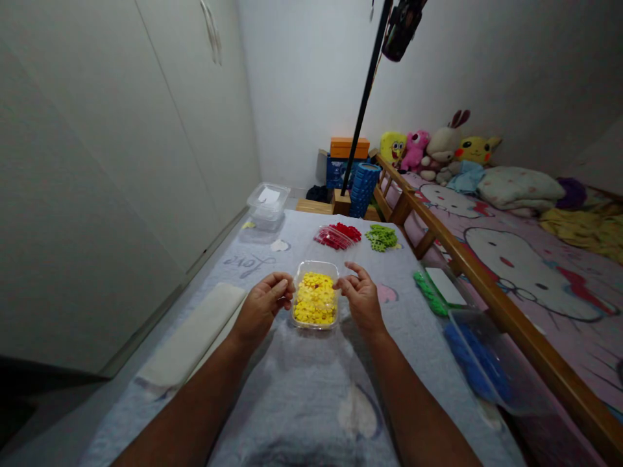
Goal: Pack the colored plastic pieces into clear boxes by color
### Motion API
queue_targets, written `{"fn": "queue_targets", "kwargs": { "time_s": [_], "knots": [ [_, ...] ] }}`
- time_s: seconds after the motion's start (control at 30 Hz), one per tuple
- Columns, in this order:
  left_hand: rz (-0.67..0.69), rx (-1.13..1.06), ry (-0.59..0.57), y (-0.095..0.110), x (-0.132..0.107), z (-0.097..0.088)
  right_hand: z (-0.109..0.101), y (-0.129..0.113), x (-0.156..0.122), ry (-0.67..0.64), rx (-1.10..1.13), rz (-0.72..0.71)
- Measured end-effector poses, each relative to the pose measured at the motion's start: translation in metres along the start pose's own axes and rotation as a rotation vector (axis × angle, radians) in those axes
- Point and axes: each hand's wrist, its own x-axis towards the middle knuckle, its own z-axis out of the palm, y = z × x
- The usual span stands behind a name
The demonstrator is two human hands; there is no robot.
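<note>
A small clear plastic box [316, 326] stands in front of me on the cloth-covered table, with many yellow flower-shaped pieces [316, 298] inside. At its left rim, my left hand [267, 299] has thumb and fingers pinched together. My right hand [359, 298] grips the right rim with thumb and fingertips, its index finger lifted away. Beyond the box lie red pieces [344, 233], partly under a clear plastic lid or box. To their right is a pile of light green pieces [381, 238].
Stacked clear containers [267, 202] sit at the table's far left corner. A folded pale cloth [199, 334] lies on the left. At right are boxes with green pieces [431, 293] and blue pieces [477, 360], beside the wooden bed rail [487, 285]. A black pole [365, 97] rises behind.
</note>
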Motion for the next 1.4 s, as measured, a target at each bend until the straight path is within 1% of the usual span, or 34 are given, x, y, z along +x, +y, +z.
{"fn": "queue_targets", "kwargs": {
  "time_s": [0.17, 0.2, 0.3, 0.37, 0.47, 0.63, 0.8, 0.9, 0.97, 1.13, 1.27, 1.4],
  "knots": [
    [0.054, 0.272, 0.040, 0.002, 0.000, -0.004, -0.006, 0.006, 0.002, 0.004, -0.059, 0.026],
    [0.038, 0.313, 0.031, 0.003, 0.000, -0.004, -0.006, 0.006, 0.002, 0.003, -0.082, 0.028],
    [-0.063, 0.405, -0.036, 0.007, 0.000, -0.006, -0.008, 0.004, 0.002, -0.002, -0.174, 0.037],
    [-0.100, 0.474, -0.047, 0.009, 0.000, -0.007, -0.008, 0.003, 0.001, -0.010, -0.243, 0.053],
    [-0.095, 0.600, -0.039, 0.011, 0.002, -0.010, -0.007, 0.003, -0.001, -0.027, -0.323, 0.068],
    [-0.094, 0.819, -0.091, 0.010, 0.005, -0.015, -0.005, 0.004, -0.002, -0.038, -0.460, 0.060],
    [-0.102, 1.000, -0.128, 0.010, 0.005, -0.015, -0.005, 0.003, -0.002, -0.039, -0.559, 0.080],
    [-0.103, 1.014, -0.140, 0.008, 0.007, -0.017, -0.007, 0.005, 0.000, -0.042, -0.605, 0.077],
    [-0.118, 0.976, -0.161, 0.003, 0.009, -0.022, -0.009, 0.008, 0.001, -0.053, -0.615, 0.077],
    [-0.213, 0.757, -0.190, -0.010, 0.015, -0.031, -0.014, 0.017, 0.005, -0.076, -0.566, 0.098],
    [-0.258, 0.688, -0.195, -0.011, 0.014, -0.030, -0.015, 0.024, 0.007, -0.108, -0.526, 0.127],
    [-0.309, 0.661, -0.236, -0.010, 0.013, -0.028, -0.015, 0.025, 0.008, -0.136, -0.453, 0.163]
  ]
}}
